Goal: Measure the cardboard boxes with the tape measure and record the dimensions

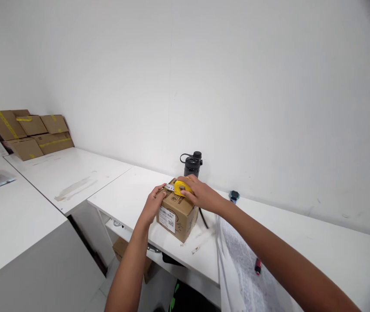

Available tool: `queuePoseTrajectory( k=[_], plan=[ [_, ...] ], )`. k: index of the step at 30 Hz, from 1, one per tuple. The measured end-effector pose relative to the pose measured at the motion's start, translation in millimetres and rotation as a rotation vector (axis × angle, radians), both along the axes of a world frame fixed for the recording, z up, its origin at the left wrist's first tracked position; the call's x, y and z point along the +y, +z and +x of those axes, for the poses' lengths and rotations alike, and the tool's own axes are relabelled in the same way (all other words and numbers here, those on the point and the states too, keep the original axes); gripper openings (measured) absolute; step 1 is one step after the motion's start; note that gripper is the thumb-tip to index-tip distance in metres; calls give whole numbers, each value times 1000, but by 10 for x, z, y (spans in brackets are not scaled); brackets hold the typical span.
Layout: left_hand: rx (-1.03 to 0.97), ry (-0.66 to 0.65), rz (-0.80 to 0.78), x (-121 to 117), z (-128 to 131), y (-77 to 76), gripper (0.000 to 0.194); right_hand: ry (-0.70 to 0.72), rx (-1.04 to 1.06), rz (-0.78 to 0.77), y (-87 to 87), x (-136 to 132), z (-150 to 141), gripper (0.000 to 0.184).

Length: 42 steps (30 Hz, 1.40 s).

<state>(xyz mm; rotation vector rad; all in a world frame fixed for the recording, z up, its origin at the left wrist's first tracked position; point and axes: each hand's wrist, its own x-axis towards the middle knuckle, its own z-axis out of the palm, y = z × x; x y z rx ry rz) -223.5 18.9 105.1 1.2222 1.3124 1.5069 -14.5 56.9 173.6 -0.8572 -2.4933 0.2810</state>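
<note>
From here I see the right hand (201, 193) with fingers clamped on a yellow tape measure (181, 188), above the carton (185, 219) on the white surface (123, 195); the left hand (153, 203) touches the carton's edge, its grip I cannot tell; measuring seems in hand, calling for a steady blade (170, 187); the carton looks closed, contents hidden.

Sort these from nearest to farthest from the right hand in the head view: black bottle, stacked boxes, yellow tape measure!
1. Yellow tape measure: in the right hand.
2. Black bottle: just behind the hand.
3. Stacked boxes: far left.
</note>
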Motion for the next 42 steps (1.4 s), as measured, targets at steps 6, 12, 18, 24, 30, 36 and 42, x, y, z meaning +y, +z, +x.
queuePoseTrajectory(
  k=[6,12,18,24,30,36,42],
  plan=[
    [-73,-7,-8,-3,51,1,49,-123,41,-53,-122,-339,726,39],
    [-164,4,23,32,102,23,54,-182,62,-22,-195,-439,866,39],
    [-179,16,12,35,105,14,57,-120,119,53,-181,-390,647,43],
    [-164,35,14,29,89,-9,53,-187,90,44,-86,-272,62,41],
    [-142,13,17,21,59,-42,52,-147,27,85,-39,-55,-414,44],
    [-107,20,36,41,50,-58,51,-110,90,67,-113,36,-497,50],
    [-169,85,71,86,108,-49,50,-149,153,23,-123,77,-551,56]
  ],
)
